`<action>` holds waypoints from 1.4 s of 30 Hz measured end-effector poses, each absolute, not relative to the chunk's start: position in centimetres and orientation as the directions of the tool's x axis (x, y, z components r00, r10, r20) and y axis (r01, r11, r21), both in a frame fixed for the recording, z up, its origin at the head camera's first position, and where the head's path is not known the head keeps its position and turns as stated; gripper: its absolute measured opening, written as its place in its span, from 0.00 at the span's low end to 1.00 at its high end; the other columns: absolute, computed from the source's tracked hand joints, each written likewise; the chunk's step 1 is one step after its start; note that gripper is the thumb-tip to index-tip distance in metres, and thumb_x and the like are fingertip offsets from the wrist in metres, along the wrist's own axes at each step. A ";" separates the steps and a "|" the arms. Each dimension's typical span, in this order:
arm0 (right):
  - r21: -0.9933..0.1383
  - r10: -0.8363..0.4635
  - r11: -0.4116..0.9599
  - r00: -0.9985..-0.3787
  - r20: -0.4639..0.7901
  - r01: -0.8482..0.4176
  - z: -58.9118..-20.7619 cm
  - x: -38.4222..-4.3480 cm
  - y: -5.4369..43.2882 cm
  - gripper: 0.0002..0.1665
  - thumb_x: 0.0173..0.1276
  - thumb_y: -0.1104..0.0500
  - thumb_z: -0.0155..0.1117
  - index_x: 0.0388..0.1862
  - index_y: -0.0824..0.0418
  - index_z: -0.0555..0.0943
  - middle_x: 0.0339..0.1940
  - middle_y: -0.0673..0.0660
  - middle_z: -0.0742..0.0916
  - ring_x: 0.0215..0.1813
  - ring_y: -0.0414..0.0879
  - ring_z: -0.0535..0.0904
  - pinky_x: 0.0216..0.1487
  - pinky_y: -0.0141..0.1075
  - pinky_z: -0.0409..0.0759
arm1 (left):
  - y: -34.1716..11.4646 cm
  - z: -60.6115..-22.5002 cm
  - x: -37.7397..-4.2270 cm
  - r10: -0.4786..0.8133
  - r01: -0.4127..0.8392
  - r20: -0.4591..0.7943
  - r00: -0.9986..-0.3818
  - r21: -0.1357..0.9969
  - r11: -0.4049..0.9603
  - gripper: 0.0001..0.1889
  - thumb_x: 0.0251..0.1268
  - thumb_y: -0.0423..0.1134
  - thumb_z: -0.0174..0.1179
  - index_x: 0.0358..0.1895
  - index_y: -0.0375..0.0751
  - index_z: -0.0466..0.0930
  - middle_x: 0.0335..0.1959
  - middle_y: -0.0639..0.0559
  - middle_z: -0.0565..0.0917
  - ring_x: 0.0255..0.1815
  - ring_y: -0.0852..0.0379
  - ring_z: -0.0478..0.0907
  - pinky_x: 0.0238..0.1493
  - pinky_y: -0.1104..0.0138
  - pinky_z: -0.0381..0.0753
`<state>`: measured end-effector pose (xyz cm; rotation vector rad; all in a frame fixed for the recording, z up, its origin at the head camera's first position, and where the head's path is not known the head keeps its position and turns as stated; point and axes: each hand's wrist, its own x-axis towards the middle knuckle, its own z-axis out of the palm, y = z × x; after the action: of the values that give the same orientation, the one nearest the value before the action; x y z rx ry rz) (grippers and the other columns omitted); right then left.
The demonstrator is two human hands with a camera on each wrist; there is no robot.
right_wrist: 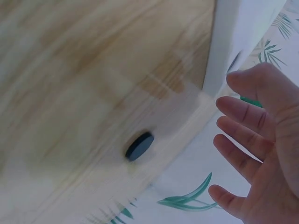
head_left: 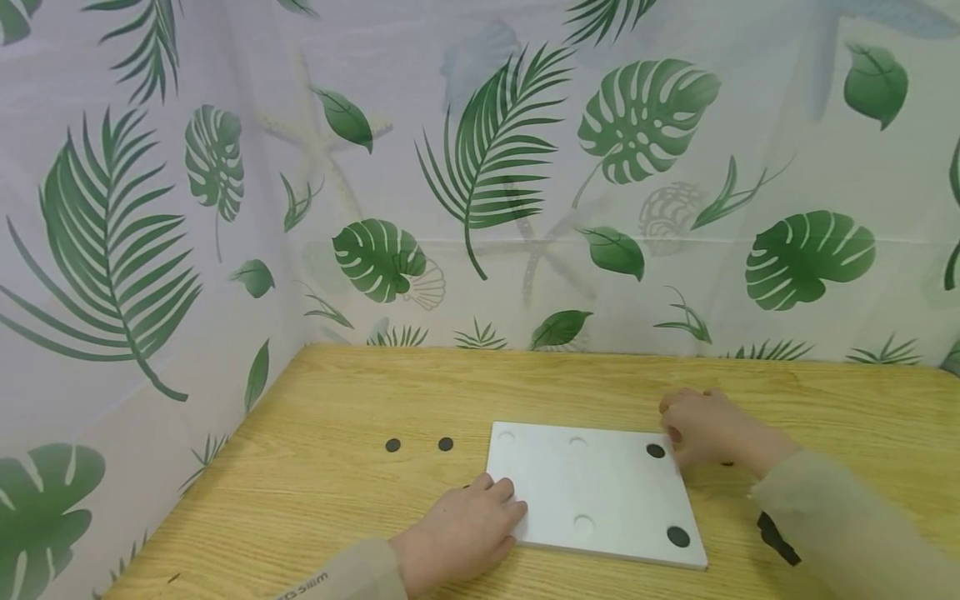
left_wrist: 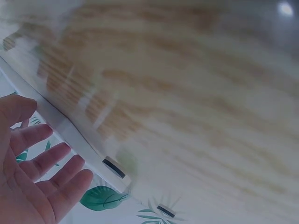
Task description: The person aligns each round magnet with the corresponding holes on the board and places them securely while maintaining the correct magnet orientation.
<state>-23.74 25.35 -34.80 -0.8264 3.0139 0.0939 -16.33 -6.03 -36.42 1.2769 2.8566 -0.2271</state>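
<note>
Lying on the counter (head_left: 330, 425), the white board (head_left: 600, 483) looks light, stiff and smooth; I'd hold its edges. Its long side runs left to right. The left grip (head_left: 468, 525) rests, fingers spread, on its left end; the right grip (head_left: 705, 427), loose and empty, is by its far right corner.

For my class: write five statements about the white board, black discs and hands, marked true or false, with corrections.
The white board lies on the wooden tabletop. True.
Every recess in the board is filled. False: three recesses are visibly empty.
The left hand is at the board's left end. True.
The right hand covers the board's middle. False: the right hand is at its right edge.
Two black discs sit in the board's right half. True.
</note>
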 end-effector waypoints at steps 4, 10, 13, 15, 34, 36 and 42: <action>0.055 -0.513 0.857 -0.858 -0.016 -0.513 -35.0 -23.6 26.4 0.14 0.38 0.60 0.65 0.12 0.53 0.67 0.27 0.47 0.73 0.31 0.46 0.66 0.34 0.57 0.65 | -6.1 -36.5 -16.4 0.739 0.740 -0.065 -0.671 -0.123 0.661 0.09 0.59 0.47 0.55 0.39 0.48 0.75 0.30 0.58 0.69 0.29 0.61 0.63 0.25 0.72 0.68; 0.081 -0.527 0.846 -0.850 -0.010 -0.526 -35.2 -23.3 27.9 0.14 0.36 0.60 0.64 0.12 0.53 0.66 0.24 0.45 0.70 0.29 0.45 0.66 0.31 0.54 0.65 | -6.2 -36.6 -16.4 0.742 0.743 -0.062 -0.668 -0.115 0.659 0.09 0.59 0.46 0.55 0.39 0.48 0.75 0.30 0.58 0.70 0.30 0.61 0.64 0.26 0.72 0.68; 0.088 -0.525 0.847 -0.851 -0.018 -0.525 -35.2 -23.1 28.5 0.14 0.36 0.60 0.65 0.12 0.52 0.66 0.23 0.45 0.69 0.28 0.45 0.65 0.30 0.55 0.66 | -6.3 -36.6 -16.4 0.743 0.743 -0.055 -0.667 -0.116 0.659 0.09 0.59 0.46 0.55 0.39 0.48 0.75 0.30 0.58 0.70 0.29 0.61 0.64 0.26 0.72 0.68; 0.087 -0.521 0.849 -0.853 -0.028 -0.521 -35.2 -23.1 28.9 0.14 0.37 0.59 0.66 0.13 0.52 0.67 0.24 0.45 0.70 0.29 0.45 0.65 0.30 0.55 0.66 | -6.4 -36.6 -16.4 0.743 0.743 -0.045 -0.667 -0.118 0.659 0.09 0.58 0.46 0.55 0.38 0.48 0.75 0.29 0.58 0.69 0.29 0.61 0.64 0.26 0.73 0.68; 0.049 -0.467 0.882 -0.883 -0.056 -0.469 -36.1 -23.1 30.2 0.14 0.36 0.61 0.67 0.15 0.52 0.69 0.24 0.46 0.69 0.29 0.45 0.63 0.31 0.53 0.62 | -6.4 -36.8 -16.4 0.758 0.754 -0.029 -0.652 -0.132 0.643 0.09 0.58 0.47 0.56 0.39 0.48 0.75 0.29 0.58 0.69 0.29 0.62 0.63 0.25 0.73 0.67; 0.048 -0.461 0.885 -0.885 -0.056 -0.464 -36.1 -23.1 30.2 0.14 0.36 0.62 0.66 0.15 0.52 0.69 0.24 0.46 0.69 0.29 0.45 0.63 0.31 0.52 0.62 | -6.3 -36.8 -16.4 0.761 0.756 -0.024 -0.649 -0.138 0.640 0.09 0.58 0.47 0.56 0.39 0.48 0.75 0.29 0.58 0.69 0.29 0.61 0.63 0.25 0.73 0.66; 0.038 -0.460 0.886 -0.886 -0.060 -0.462 -36.0 -23.0 30.3 0.14 0.36 0.63 0.65 0.15 0.52 0.68 0.23 0.46 0.68 0.28 0.45 0.62 0.30 0.51 0.61 | -6.2 -36.8 -16.4 0.753 0.749 -0.034 -0.657 -0.146 0.646 0.09 0.58 0.47 0.55 0.39 0.48 0.75 0.30 0.58 0.69 0.29 0.62 0.64 0.26 0.73 0.67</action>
<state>-23.00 30.26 -35.99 -0.7344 3.0025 0.0797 -16.39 -6.24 -36.75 1.3130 2.8775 -0.2340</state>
